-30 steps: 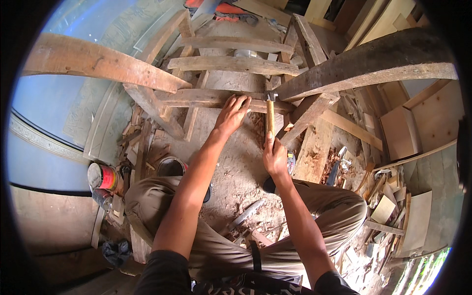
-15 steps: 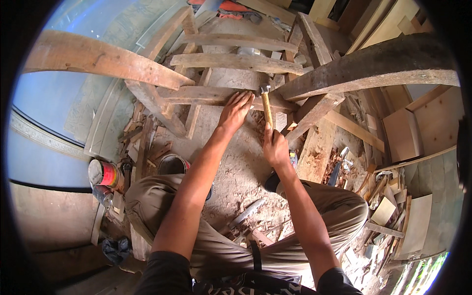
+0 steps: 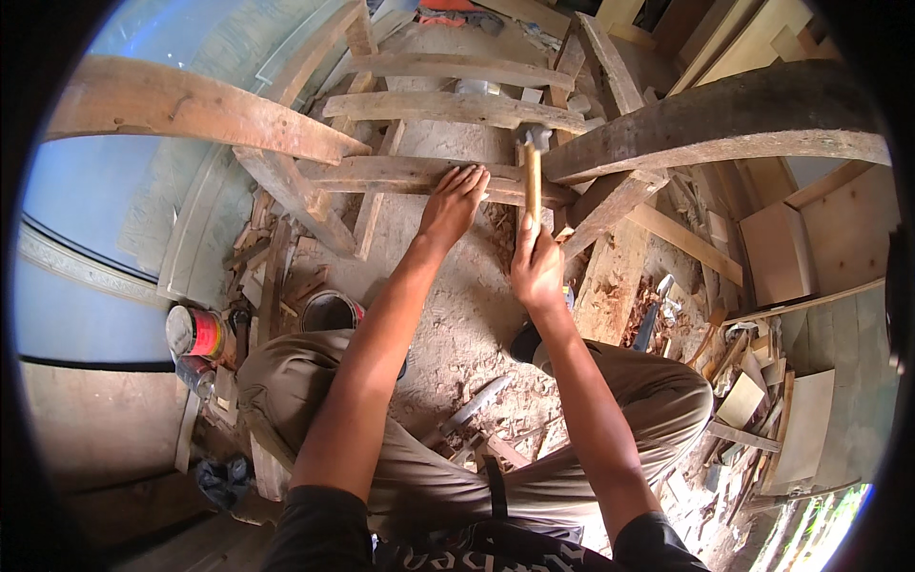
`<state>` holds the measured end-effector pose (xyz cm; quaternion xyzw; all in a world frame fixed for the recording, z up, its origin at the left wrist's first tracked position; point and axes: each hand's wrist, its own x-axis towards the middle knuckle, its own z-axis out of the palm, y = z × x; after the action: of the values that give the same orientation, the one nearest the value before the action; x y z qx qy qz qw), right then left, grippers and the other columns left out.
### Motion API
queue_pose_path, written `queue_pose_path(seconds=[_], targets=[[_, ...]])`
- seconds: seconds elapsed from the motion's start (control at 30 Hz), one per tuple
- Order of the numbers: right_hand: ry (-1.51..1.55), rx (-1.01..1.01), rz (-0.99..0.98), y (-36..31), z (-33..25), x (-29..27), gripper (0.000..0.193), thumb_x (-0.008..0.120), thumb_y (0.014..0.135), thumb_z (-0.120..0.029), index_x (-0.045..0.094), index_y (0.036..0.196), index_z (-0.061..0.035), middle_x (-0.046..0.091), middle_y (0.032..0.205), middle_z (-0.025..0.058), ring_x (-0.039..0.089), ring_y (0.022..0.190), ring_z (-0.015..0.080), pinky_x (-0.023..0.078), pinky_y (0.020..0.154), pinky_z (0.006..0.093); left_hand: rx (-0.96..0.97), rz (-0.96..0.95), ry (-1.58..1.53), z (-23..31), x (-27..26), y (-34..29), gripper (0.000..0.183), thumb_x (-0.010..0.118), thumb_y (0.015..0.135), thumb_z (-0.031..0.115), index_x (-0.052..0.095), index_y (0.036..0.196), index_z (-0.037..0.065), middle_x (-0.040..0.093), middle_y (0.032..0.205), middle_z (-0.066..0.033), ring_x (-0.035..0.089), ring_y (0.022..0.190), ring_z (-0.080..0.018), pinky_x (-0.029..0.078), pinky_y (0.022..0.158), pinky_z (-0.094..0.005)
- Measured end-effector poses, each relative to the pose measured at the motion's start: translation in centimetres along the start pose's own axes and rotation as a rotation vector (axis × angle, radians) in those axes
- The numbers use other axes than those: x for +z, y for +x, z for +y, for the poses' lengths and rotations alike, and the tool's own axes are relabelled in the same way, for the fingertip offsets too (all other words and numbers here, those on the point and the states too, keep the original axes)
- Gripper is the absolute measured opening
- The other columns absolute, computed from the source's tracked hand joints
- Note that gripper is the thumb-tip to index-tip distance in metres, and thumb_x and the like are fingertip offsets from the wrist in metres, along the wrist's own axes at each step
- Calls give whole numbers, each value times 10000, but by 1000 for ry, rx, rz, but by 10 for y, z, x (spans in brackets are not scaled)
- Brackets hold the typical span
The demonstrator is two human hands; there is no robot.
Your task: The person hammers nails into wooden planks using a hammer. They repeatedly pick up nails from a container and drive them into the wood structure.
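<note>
A wooden chair-like frame stands ahead, with curved arms and several crosspieces. My left hand [image 3: 452, 208] is closed over the nearest wooden rail [image 3: 381, 175], fingers together across its upper edge; its thumb is hidden. A small pale bit shows beside the fingertips. My right hand [image 3: 538, 270] grips a hammer [image 3: 533, 181] by its light wooden handle. The hammer's dark metal head is raised near the rail's right end, close to the joint with the curved right arm [image 3: 705, 124]. On the other side, the curved left arm [image 3: 200, 107] meets the frame.
Paint cans [image 3: 195, 332] and an open bucket [image 3: 331, 312] stand at the left by my knee. A saw-like blade [image 3: 479, 402] lies on the dusty floor between my legs. Wood scraps [image 3: 743, 400] pile up at the right, and a blue-grey panel [image 3: 95, 229] leans at the left.
The hammer head has swung upward and slightly right, away from the rail, with my right hand rising a little. My left hand remains on the rail.
</note>
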<state>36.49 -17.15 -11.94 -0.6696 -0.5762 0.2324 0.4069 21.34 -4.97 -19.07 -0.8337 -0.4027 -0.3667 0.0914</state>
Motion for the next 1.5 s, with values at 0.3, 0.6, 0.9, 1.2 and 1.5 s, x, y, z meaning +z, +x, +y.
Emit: queue_pose_path(seconds=[0.3, 0.6, 0.9, 1.2, 1.5], targets=[[-10, 57, -76, 2, 0, -4, 599, 405, 1024, -440, 605, 815, 85, 582, 667, 322, 641, 683, 453, 464, 614, 508, 44, 22, 49, -6, 3, -4, 358, 626, 892, 99, 593, 1233, -5, 613, 1273, -159, 566, 1219, -272, 414, 1078, -414], [-96, 31, -85, 7, 21, -3, 527, 485, 1002, -390, 593, 805, 87, 582, 706, 358, 620, 754, 520, 481, 637, 534, 20, 6, -10, -6, 8, -2, 405, 625, 902, 129, 567, 1284, 9, 581, 1321, -150, 541, 1243, -277, 421, 1072, -425], [-27, 57, -98, 1, 26, 3, 514, 489, 1003, -363, 590, 766, 82, 571, 703, 377, 605, 762, 542, 480, 617, 541, -64, -59, 53, -14, -3, -11, 453, 624, 925, 238, 539, 1320, 33, 547, 1371, -125, 491, 1293, -278, 333, 1128, -435], [-45, 45, -124, 11, 13, -2, 602, 452, 1005, -450, 599, 796, 95, 584, 706, 359, 613, 780, 529, 488, 657, 513, -56, -54, 151, -15, 1, -12, 465, 613, 923, 235, 531, 1345, 57, 570, 1356, -97, 494, 1297, -270, 335, 1105, -470], [-22, 30, -107, -1, 2, -1, 599, 436, 1012, -446, 588, 817, 100, 587, 727, 367, 628, 765, 525, 480, 643, 525, -64, -107, 213, -4, -2, -7, 431, 601, 924, 214, 557, 1315, 39, 587, 1336, -107, 506, 1293, -254, 336, 1113, -463]])
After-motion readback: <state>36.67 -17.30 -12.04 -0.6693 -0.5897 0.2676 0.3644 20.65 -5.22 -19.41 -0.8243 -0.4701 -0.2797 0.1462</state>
